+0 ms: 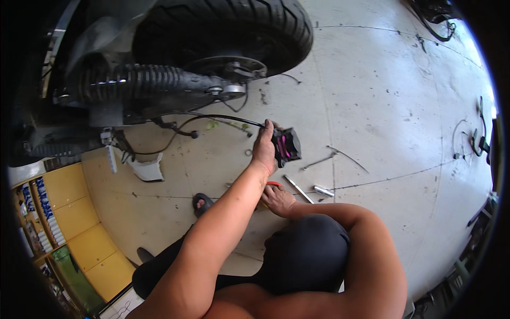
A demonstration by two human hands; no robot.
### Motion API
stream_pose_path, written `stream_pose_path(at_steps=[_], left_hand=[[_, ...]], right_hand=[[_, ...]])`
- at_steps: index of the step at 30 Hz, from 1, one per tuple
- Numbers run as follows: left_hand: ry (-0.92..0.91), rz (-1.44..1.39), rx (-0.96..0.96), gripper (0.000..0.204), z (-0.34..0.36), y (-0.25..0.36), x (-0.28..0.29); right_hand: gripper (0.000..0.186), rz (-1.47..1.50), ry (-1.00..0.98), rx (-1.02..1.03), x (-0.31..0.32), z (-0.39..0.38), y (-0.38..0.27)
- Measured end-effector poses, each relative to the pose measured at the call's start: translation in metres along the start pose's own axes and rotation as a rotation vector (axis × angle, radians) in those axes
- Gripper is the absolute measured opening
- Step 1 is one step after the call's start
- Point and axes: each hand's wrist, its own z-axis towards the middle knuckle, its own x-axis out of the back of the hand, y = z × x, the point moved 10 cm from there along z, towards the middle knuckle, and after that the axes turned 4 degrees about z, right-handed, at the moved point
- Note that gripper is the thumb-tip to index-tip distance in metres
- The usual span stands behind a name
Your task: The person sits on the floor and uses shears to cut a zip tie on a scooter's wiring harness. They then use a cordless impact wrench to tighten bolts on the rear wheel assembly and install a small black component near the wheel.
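Observation:
A black brake caliper (289, 149) with bright pink pads and a black hose (223, 117) attached is gripped in my left hand (263, 149), raised below the scooter's rear wheel (287, 37). My right hand (279, 199) is lower, down by the floor, with its fingers closed on an orange-handled tool (273, 184), partly hidden by my left arm. Just right of it lie a long silver bar (297, 186) and a short silver socket (324, 191). A T-shaped wrench (319, 159) lies farther right on the floor.
The scooter's ribbed shock boot (138, 80) hangs at the upper left, with a white panel (149, 167) below. Yellow cabinets (69, 196) with shelves of small items stand at left. My sandalled foot (202, 204) is beside my left forearm. Dark equipment lines the right edge.

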Motion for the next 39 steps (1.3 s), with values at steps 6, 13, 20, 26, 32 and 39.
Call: stream_pose_path(at_steps=[6,13,20,26,32,39], left_hand=[[-0.047,-0.138,-0.132,0.013,0.027,0.022,-0.035],[-0.055,-0.116,-0.102,0.006,0.041,0.045,-0.075],[0.020,-0.103,-0.204,0.013,0.036,0.029,-0.092],[0.100,-0.135,-0.198,0.009,0.011,0.026,-0.103],[0.036,-0.147,-0.219,0.015,-0.004,0.042,-0.115],[0.052,-0.183,-0.291,0.013,0.001,0.052,-0.105]], right_hand=[[0.062,0.342,-0.197,-0.406,0.027,-0.032,0.046],[0.051,0.721,-0.064,-0.900,0.157,-0.176,0.107],[0.054,0.655,0.403,-0.803,0.295,-0.184,0.069],[0.058,0.637,0.443,-0.816,0.308,-0.179,0.051],[0.050,0.612,0.479,-0.722,0.309,-0.179,0.044],[0.048,0.663,0.473,-0.706,0.304,-0.177,0.042]])
